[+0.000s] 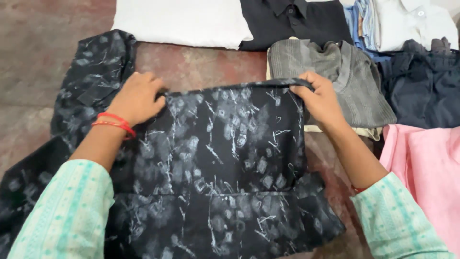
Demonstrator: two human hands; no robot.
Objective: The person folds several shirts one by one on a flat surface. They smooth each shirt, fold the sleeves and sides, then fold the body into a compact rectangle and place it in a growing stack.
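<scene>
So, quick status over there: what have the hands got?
Left hand and right hand both grip the black patterned garment by its top edge. Grey folded garment just beyond. Nothing in between.

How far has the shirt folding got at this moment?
Done: folded clothes lie in a row at the top. In hand: left hand and right hand grip the folded edge of the dark shirt. Left: its sleeve is spread out; pink garment lies unfolded.

The black shirt is showing thin, matt woven cloth with a pale printed pattern. At two o'clock, the grey top is looking ribbed and knitted. The floor is appearing mottled, smooth, faintly glossy stone.
</scene>
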